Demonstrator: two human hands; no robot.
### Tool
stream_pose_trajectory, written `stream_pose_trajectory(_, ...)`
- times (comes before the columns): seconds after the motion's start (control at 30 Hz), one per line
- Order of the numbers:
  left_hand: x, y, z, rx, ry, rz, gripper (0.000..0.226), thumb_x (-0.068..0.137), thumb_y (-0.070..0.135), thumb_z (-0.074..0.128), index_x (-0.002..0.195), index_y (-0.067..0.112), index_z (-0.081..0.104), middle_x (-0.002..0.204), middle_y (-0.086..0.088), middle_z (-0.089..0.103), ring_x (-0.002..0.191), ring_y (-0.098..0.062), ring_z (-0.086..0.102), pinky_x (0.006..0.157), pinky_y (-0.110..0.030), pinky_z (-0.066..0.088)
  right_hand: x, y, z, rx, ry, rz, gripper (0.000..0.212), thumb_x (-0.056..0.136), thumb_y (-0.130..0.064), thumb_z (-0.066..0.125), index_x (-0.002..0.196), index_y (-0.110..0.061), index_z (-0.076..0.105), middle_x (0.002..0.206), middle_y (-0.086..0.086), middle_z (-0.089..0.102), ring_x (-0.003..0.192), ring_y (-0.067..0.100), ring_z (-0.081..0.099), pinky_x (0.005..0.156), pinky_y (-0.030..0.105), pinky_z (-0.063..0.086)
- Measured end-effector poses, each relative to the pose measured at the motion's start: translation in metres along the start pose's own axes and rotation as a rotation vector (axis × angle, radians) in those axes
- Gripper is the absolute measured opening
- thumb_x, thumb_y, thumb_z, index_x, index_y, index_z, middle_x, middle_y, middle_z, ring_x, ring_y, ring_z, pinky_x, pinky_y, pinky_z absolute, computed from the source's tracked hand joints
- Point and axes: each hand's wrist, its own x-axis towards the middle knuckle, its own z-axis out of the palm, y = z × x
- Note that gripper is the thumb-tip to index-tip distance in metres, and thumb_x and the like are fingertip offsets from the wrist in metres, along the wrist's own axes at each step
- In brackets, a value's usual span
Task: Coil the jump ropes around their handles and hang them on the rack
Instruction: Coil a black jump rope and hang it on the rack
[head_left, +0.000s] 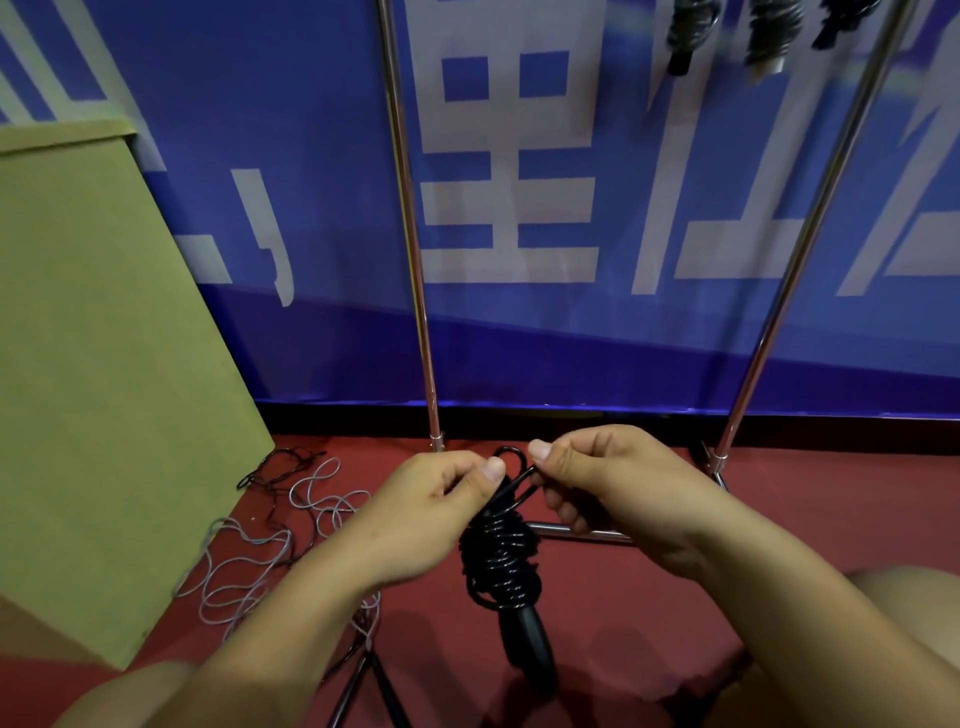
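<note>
A black jump rope (501, 566) is wound in a thick coil around its black handles, whose lower ends hang down below the coil. My left hand (431, 512) pinches the rope at the top left of the bundle. My right hand (602, 478) pinches a small black loop that sticks up from the top of the coil. The chrome rack (415, 234) stands just behind, with two upright poles. Three coiled ropes (691, 31) hang at the top right edge of the view.
Loose grey and black ropes (260, 545) lie tangled on the red floor at the left. A cardboard box (88, 364) stands at the left. The rack's base bar (587, 532) runs under my hands. A blue banner covers the wall behind.
</note>
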Motion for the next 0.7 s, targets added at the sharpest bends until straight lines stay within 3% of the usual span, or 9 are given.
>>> stream_pose_trajectory(0.17,-0.005,0.015,0.002,-0.4,-0.016,-0.181,0.079,0.091,0.062,0.043,0.105,-0.014,0.057,0.085,-0.008,0.058,0.08,-0.019,0.054,0.08,-0.033,0.045,-0.003,-0.001,0.003,0.051,-0.04,-0.099,0.027,0.094,-0.027,0.061,0.071,-0.013,0.066,0.065,0.004,0.061,0.058,0.014,0.053,0.059,0.025,0.046)
stream_pose_trajectory(0.27,-0.005,0.018,0.004,-0.661,-0.048,-0.282,0.075,0.086,0.06,0.047,0.114,-0.007,0.064,0.095,-0.014,0.067,0.085,-0.023,0.063,0.083,-0.038,0.049,-0.004,-0.001,0.004,0.109,-0.039,-0.193,0.006,0.093,-0.015,0.063,0.089,-0.011,0.065,0.068,0.003,0.06,0.062,0.015,0.054,0.061,0.026,0.047)
stream_pose_trajectory(0.33,-0.006,0.021,0.007,-0.762,-0.034,-0.322,0.067,0.086,0.058,0.047,0.111,-0.002,0.067,0.097,-0.015,0.07,0.086,-0.025,0.067,0.084,-0.041,0.051,-0.003,0.0,0.004,0.146,-0.022,-0.23,0.017,0.091,-0.003,0.063,0.107,-0.006,0.059,0.069,0.003,0.059,0.06,0.014,0.054,0.06,0.025,0.048)
stream_pose_trajectory(0.4,-0.006,0.023,0.009,-0.81,-0.002,-0.358,0.066,0.086,0.057,0.047,0.112,0.0,0.068,0.095,-0.015,0.072,0.082,-0.026,0.069,0.079,-0.039,0.055,-0.002,0.001,0.005,0.152,-0.019,-0.257,0.026,0.089,0.003,0.064,0.112,-0.006,0.056,0.069,0.001,0.062,0.061,0.013,0.059,0.06,0.024,0.048)
stream_pose_trajectory(0.47,-0.006,0.025,0.011,-0.88,0.006,-0.384,0.068,0.084,0.059,0.046,0.112,0.0,0.069,0.091,-0.015,0.072,0.076,-0.026,0.071,0.071,-0.038,0.06,0.0,0.003,0.005,0.149,-0.011,-0.265,0.027,0.086,0.004,0.066,0.109,-0.007,0.056,0.071,0.002,0.066,0.065,0.013,0.063,0.061,0.023,0.049)
stream_pose_trajectory(0.57,-0.007,0.03,0.012,-1.059,-0.038,-0.417,0.071,0.088,0.061,0.042,0.112,0.0,0.071,0.09,-0.014,0.071,0.075,-0.024,0.071,0.078,-0.048,0.06,0.002,0.004,0.003,0.159,-0.004,-0.27,0.023,0.083,0.005,0.07,0.101,-0.004,0.058,0.075,0.012,0.068,0.065,0.018,0.064,0.066,0.027,0.051)
stream_pose_trajectory(0.7,-0.01,0.031,0.011,-1.186,-0.096,-0.42,0.071,0.095,0.061,0.036,0.089,0.004,0.078,0.08,-0.012,0.067,0.069,-0.022,0.069,0.07,-0.044,0.062,-0.001,0.0,0.003,0.137,-0.013,-0.308,0.019,0.079,0.004,0.073,0.093,-0.004,0.064,0.075,0.012,0.071,0.066,0.018,0.067,0.071,0.028,0.055)
